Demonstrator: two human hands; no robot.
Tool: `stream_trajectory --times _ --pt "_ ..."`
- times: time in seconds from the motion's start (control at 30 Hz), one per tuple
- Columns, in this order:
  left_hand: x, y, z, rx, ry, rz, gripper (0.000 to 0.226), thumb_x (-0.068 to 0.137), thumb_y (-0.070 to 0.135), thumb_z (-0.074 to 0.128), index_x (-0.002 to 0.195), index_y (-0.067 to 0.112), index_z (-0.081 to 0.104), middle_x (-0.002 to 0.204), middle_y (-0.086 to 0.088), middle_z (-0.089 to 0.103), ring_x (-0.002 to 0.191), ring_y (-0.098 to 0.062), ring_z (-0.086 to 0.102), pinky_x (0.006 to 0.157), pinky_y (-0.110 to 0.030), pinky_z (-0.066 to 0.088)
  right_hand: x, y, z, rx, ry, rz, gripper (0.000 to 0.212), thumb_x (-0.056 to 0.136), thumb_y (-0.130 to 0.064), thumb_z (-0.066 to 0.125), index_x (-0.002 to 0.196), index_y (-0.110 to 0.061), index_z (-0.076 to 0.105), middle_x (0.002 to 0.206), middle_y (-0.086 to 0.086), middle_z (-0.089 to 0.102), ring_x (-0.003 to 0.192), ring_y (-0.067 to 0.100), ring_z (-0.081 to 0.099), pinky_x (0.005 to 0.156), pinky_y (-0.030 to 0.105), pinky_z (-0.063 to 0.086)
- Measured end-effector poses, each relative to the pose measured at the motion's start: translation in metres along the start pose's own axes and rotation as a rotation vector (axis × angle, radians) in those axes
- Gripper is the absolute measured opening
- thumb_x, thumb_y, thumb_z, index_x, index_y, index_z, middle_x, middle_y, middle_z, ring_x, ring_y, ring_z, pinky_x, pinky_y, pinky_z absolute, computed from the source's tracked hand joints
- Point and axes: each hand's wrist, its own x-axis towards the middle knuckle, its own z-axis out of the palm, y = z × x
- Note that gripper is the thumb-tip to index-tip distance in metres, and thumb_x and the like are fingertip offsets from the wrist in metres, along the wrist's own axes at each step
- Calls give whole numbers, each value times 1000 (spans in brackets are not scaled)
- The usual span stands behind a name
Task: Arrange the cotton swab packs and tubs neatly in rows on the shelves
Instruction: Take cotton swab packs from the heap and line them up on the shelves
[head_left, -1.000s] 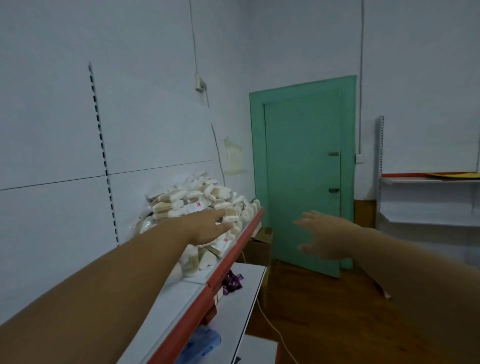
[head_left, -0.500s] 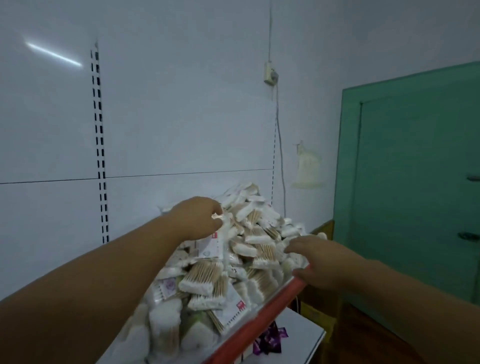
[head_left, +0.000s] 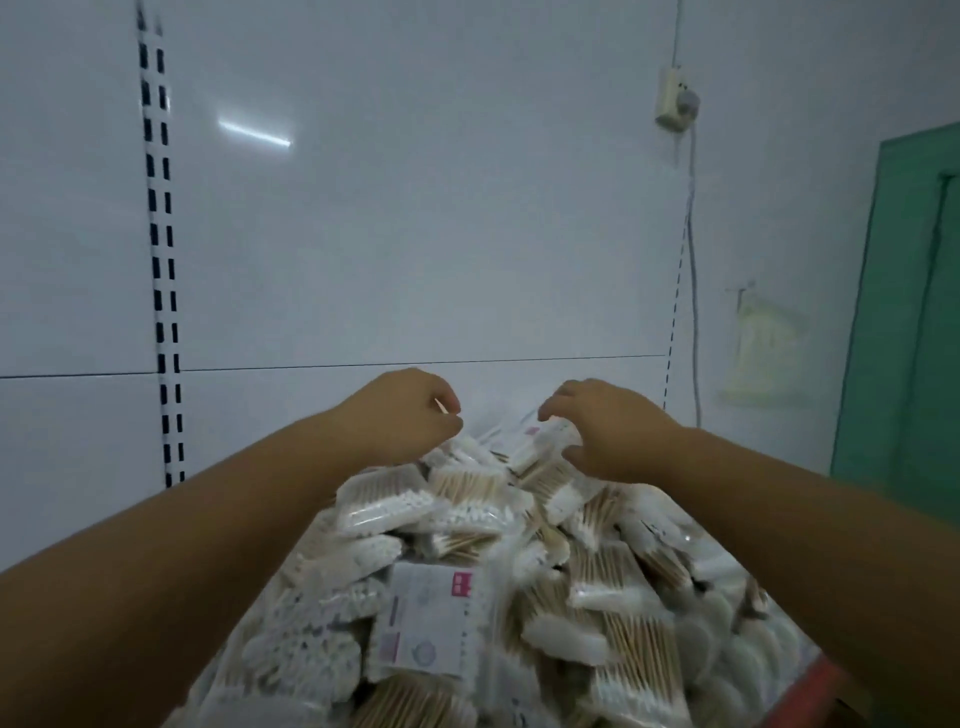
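Cotton swab packs (head_left: 467, 597) blurred; hands' (head_left: 400, 415) (head_left: 608, 431) grips unclear.

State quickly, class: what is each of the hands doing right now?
Left hand: fingers curled atop the pile; whether it holds anything cannot be told.
Right hand: grips a cotton swab pack.

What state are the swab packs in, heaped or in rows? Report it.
Heaped, not in rows: the swab packs lie tilted every which way, piled on one another in a mound on the shelf.
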Motion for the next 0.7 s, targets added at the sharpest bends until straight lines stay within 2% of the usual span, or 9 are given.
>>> stream_trajectory --times 0.17,0.27,0.33,0.43,0.5,0.57,0.6,0.67,0.7 --pt "1 -9 -14 51 -30 -89 20 92 31 58 111 28 65 91 20 61 94 -6 60 84 -23 44 50 12 28 56 -84 -223 51 81 -30 65 130 -33 55 131 -5 52 122 14 45 101 34 41" --pt "3 -8 -22 112 -33 -151 20 92 32 60 111 28 65 104 14 64 99 -7 60 89 -24 45 67 21 33 68 -16 -303 39 80 -25 65 118 -33 64 121 -2 54 109 16 52 94 30 43" --pt "6 -3 -27 98 5 -193 18 92 32 61 110 29 65 107 14 62 101 -7 60 87 -23 45 72 32 31 107 47 -329 36 80 -17 64 113 -29 67 119 -2 56 110 15 51 93 26 39" --pt "14 9 -28 -80 79 -231 25 90 27 66 114 31 62 105 18 59 105 -6 58 80 -16 42 77 49 34 369 262 -345 38 72 3 64 97 -23 72 123 -5 59 120 15 45 100 29 36" --pt "20 19 -22 -223 82 -223 42 86 24 70 125 31 55 124 14 56 115 -8 55 88 -19 42 78 51 34 674 350 -347 47 71 13 63 87 -30 70 124 -11 56 121 9 45 102 28 37" --pt "27 27 -18 -342 -1 -252 59 83 18 74 134 28 48 135 10 50 121 -13 53 95 -25 44 76 42 26 893 392 -414 49 74 13 68 84 -34 68 123 -15 56 116 1 52 95 20 44" --pt "29 29 -17 -403 -69 -289 60 81 12 75 134 24 49 133 7 54 118 -17 56 95 -29 48 73 33 20 899 421 -481 46 74 13 69 85 -32 69 124 -14 57 115 0 53 90 13 44" --pt "29 28 -20 -455 -191 -326 47 78 -2 73 121 12 59 117 -5 67 106 -24 65 88 -34 55 67 16 12 753 531 -617 46 74 15 62 94 -25 70 130 -6 55 117 9 53 81 5 39" --pt "27 25 -23 -460 -210 -334 39 77 -6 72 112 9 63 109 -8 71 102 -26 68 85 -34 56 66 8 11 703 576 -653 46 75 12 60 103 -23 69 135 -2 52 120 13 51 84 7 39"
